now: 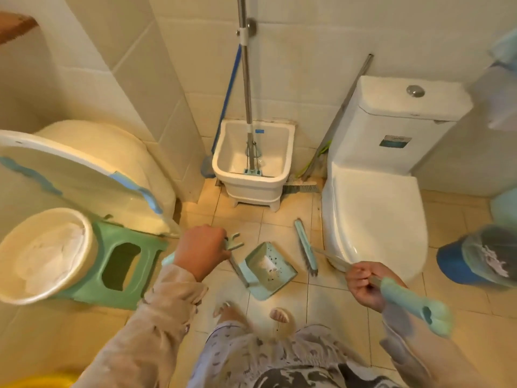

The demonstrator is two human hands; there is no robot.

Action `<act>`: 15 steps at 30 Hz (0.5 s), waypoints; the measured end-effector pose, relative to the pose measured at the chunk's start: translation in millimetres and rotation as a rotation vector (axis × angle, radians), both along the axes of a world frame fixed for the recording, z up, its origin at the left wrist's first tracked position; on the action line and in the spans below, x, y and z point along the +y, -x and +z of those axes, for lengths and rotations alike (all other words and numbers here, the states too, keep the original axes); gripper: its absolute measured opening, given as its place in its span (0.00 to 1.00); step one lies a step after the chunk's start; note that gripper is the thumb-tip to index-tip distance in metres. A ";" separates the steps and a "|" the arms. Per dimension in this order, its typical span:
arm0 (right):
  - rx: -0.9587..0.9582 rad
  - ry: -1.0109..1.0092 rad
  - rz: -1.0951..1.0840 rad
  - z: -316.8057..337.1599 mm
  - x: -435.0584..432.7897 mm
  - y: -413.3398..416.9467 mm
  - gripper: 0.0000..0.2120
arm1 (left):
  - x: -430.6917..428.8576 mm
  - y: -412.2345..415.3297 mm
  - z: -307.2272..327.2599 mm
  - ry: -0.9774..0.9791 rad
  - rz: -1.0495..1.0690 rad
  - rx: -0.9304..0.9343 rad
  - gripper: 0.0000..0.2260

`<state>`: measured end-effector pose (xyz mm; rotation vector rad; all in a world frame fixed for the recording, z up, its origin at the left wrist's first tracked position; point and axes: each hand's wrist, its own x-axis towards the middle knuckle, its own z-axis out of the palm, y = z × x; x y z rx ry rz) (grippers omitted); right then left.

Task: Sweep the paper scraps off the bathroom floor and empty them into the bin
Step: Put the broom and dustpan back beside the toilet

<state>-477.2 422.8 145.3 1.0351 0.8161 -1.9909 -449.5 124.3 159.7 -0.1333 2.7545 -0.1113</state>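
The paper scraps (269, 264) lie inside the dustpan (267, 270), a white wad and some dark specks against its back wall, and the floor tiles (330, 301) around the pan look clear of litter, so the sweeping part seems done. The pale green dustpan sits low over the tiles between the 2 hands with its mouth facing the person's feet, and its back is tipped down, probably so the load stays put when it is lifted.

The left hand (202, 252) is clenched around the dustpan's long upright handle (236, 268), just below the forked clip at its top; holding it high lets the person stay standing. The right hand (363, 285) has its grip closed around the broom handle (402, 296), fingers wrapped near the thick green end, and the shaft slants down to the broom head (306, 249), which lies just beside the pan's right edge, bristles toward the pan (a sensible place to block anything rolling out).

The bin (475, 253), blue with a clear liner and some paper already in it, stands to the right, past the toilet (375, 208) and well apart from the pan. My judgement is that the next move is a level carry across to it, then a tilt over the rim; the risk is the light paper sliding out on the way.

Farther off, a mop bucket (251, 189) with its mop sits against the back wall, and a green stool (92, 289) carries a cream basin (89, 247) on the left.
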 end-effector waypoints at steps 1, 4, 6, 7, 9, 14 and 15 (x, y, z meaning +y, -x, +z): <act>-0.014 0.007 -0.040 -1.2 -5.1 10.2 0.20 | -0.7 28.5 -2.7 -0.002 -0.096 -0.009 0.14; -0.066 -0.049 -0.074 0.0 -19.2 31.3 0.08 | 5.3 82.2 -0.4 0.007 -0.281 -0.022 0.13; -0.092 -0.085 -0.095 -3.5 -32.8 50.2 0.09 | 3.2 123.9 -1.1 0.002 -0.436 0.014 0.12; -0.080 -0.069 -0.115 -5.0 -42.0 55.9 0.12 | 3.2 143.1 0.9 0.014 -0.508 0.021 0.13; -0.037 0.017 -0.253 -3.1 -64.4 66.6 0.10 | 3.9 180.6 5.2 0.028 -0.650 0.013 0.13; 0.018 0.093 -0.685 -6.1 -98.2 98.2 0.22 | 16.8 266.4 15.9 0.106 -1.014 -0.046 0.13; 0.009 0.110 -0.725 -4.7 -101.0 102.8 0.19 | 21.0 280.3 16.5 0.140 -1.092 -0.067 0.13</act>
